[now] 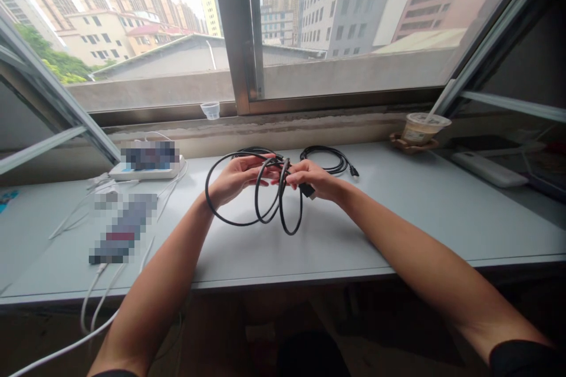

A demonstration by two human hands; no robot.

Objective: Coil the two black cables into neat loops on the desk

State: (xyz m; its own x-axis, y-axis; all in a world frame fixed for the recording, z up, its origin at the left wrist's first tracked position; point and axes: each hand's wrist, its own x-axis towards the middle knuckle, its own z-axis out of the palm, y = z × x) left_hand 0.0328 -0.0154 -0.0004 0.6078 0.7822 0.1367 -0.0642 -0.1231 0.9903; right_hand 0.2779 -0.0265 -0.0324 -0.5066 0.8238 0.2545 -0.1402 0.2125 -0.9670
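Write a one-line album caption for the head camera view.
Left hand and right hand holding a looped black cable above a pale desk, a coiled cable beyond.

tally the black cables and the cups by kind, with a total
Black cables: 3, one held, two coiled on the table
Cups: 2, one small clear cup, one drink cup
Total: 5

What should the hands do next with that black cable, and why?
Probably the left hand should gently draw the widest loop of the black cable in toward the right hand: the loops differ in size, the widest spreading out beyond the others, while the right hand already holds the cable near a plug.
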